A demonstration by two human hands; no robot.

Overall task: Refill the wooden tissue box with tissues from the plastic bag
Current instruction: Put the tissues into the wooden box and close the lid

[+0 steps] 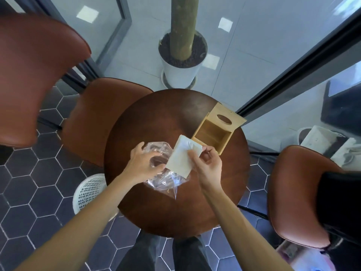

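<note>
— Looking past the left hand (143, 162), what's hidden?
— Part of the crinkled clear plastic bag (166, 179) it grips, just beside the wooden tissue box (214, 132).
— And the tissues (182, 156)?
— A flat white square stack, pinched by the right hand (208, 166) near the box, whose slotted lid stands open.

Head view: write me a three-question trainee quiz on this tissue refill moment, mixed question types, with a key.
1. True or false: the wooden tissue box already has tissues inside.
2. Which hand grips the stack of tissues? A) left hand B) right hand C) neither
3. Fill in: the left hand rests on the ____.

Key:
1. False: the box stands open and looks empty, its lid swung back.
2. B: the right hand pinches the stack's edge with its fingers.
3. Plastic bag, lying on the round table.
</note>
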